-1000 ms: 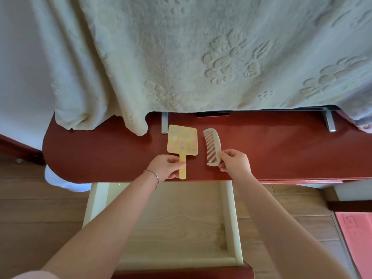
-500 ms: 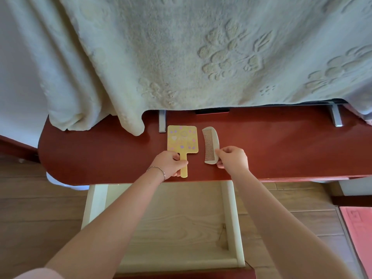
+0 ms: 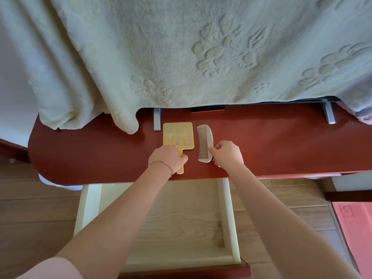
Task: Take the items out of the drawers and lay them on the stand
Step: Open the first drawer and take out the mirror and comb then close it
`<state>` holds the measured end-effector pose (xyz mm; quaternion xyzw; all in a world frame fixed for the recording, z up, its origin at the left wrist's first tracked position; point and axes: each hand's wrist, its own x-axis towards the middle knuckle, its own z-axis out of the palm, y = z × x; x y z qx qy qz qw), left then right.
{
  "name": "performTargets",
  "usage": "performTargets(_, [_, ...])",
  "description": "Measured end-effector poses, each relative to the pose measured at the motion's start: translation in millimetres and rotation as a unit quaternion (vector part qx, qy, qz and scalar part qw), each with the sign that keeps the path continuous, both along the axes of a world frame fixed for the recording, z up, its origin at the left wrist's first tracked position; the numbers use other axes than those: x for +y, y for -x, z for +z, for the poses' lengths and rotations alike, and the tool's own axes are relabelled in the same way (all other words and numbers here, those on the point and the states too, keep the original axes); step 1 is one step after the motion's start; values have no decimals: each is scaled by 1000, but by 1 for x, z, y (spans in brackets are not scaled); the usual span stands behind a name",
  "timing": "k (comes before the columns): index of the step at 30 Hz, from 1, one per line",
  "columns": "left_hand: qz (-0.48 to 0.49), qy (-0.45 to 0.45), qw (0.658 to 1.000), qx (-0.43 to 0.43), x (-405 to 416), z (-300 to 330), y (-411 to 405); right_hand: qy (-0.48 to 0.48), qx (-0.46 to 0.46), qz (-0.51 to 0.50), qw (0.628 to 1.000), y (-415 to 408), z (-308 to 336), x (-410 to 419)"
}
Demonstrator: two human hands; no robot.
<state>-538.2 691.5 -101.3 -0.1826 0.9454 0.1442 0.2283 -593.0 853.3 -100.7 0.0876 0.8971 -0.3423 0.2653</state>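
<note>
A yellow hand mirror [image 3: 178, 135] with purple dots lies flat on the red-brown stand [image 3: 281, 146]. My left hand [image 3: 168, 158] grips its handle, with the handle's tip poking out below my fingers. Right beside it lies a pale comb [image 3: 205, 142], teeth facing left. My right hand [image 3: 227, 154] pinches the comb's lower right edge. Below the stand's front edge a light wooden drawer [image 3: 228, 218] stands pulled out, with nothing visible inside it.
A cream blanket [image 3: 181, 53] with embossed flowers hangs over something at the back of the stand, and two grey metal feet [image 3: 157, 119] show under its hem. Wooden floor lies on both sides, with a pink mat [image 3: 358, 234] at the right.
Both hands slid the mirror and comb a little farther back on the stand. My left hand crept up the mirror's handle. The grips stay the same.
</note>
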Motion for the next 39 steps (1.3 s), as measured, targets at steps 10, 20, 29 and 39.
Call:
performTargets(10, [-4, 9, 1000, 7, 1, -2, -1, 6, -48, -7, 999, 10, 1, -1])
performTargets(20, [-22, -15, 997, 67, -6, 2, -23, 4, 9, -34, 999, -4, 1, 2])
performTargets(29, [-65, -66, 971, 222, -41, -6, -94, 23, 248, 120, 961, -87, 3, 0])
performTargets(39, [-149, -10, 948, 281, -53, -26, -167, -28, 299, 292, 908, -158, -17, -3])
